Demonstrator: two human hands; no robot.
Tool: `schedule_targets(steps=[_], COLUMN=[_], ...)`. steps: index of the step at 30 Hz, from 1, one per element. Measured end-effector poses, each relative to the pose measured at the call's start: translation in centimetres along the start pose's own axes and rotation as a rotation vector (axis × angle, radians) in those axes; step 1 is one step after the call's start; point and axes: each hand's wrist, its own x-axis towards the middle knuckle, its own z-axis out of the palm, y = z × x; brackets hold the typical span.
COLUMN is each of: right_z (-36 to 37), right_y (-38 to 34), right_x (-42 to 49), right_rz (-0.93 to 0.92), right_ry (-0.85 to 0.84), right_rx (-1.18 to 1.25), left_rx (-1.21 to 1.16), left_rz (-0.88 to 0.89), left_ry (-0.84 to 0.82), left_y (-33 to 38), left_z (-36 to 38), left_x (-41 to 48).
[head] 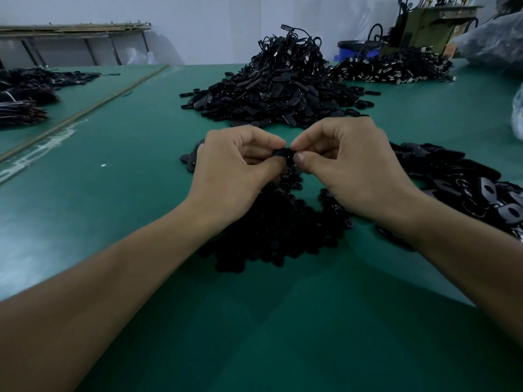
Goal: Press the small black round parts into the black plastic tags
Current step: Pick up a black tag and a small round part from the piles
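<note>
Both hands meet above the middle of the green table [119, 210]. My left hand [235, 171] and my right hand [348, 165] pinch one black plastic tag [284, 154] between thumbs and fingertips; most of it is hidden by the fingers. Whether a round part sits in it cannot be told. Under the hands lies a heap of small black round parts [271, 236]. More black tags [464, 179] are spread out to the right of my right hand.
A tall pile of black tags [277, 86] rises behind the hands, with another pile [393, 67] at the back right. Dark bundles [25, 94] lie at the far left. A clear plastic bag [495, 43] and a green machine [430, 26] stand at the back right.
</note>
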Motion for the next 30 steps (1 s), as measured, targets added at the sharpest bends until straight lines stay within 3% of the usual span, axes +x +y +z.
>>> schedule_targets(steps=[14,23,30], right_z=[-0.1,0.7,0.8], right_y=[-0.3,-0.7,-0.6], right_x=[-0.1,-0.5,-0.4], right_rz=[0.03,-0.031,-0.076], right_ry=[-0.001,0.035,-0.04], right_rx=[-0.025,-0.052,-0.005], left_rx=[0.009,0.315,0.384], left_rz=[0.015,0.195,0.195], left_ry=[-0.071,0.023,0.06], left_y=[0.2,0.6,0.3], left_z=[0.2,0.5,0.1], left_x=[-0.1,-0.8,-0.4])
